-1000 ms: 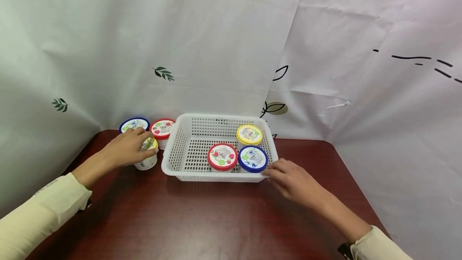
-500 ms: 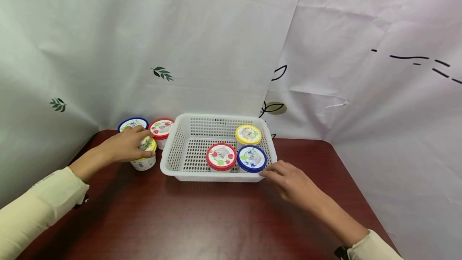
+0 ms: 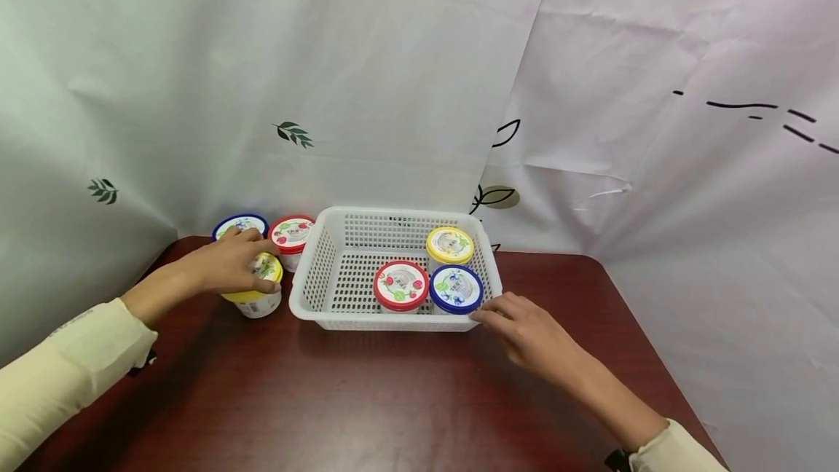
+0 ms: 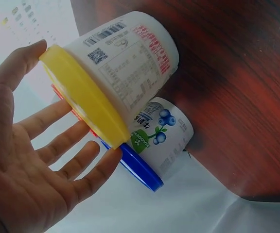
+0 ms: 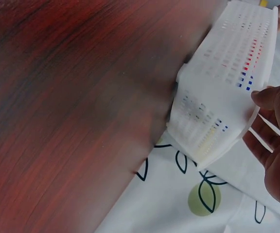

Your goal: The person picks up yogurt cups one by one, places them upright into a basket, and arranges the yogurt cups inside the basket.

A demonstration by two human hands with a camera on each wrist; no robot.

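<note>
My left hand [image 3: 223,264] grips a white tub with a yellow lid [image 3: 252,304] from above at the left of the table. In the left wrist view the thumb lies at one edge of the yellow lid [image 4: 84,97] and the fingers at the other. A blue-lidded tub [image 3: 239,223] and a red-lidded tub [image 3: 291,234] stand right behind it. At the near right corner of the white plastic basket [image 3: 393,322], my right hand [image 3: 534,330] holds the rim, thumb on the outside. In the basket are a red-lidded tub [image 3: 401,285], a blue-lidded one [image 3: 457,289] and a yellow-lidded one [image 3: 450,245].
The dark red wooden table [image 3: 367,399] has a white printed curtain [image 3: 393,93] along its back and sides. The left part of the basket floor [image 3: 357,282] shows bare slotted plastic.
The yellow-lidded tub has shifted slightly left and toward me in my left hand, and more of its lid's rim shows. My right hand stays at the basket's corner.
</note>
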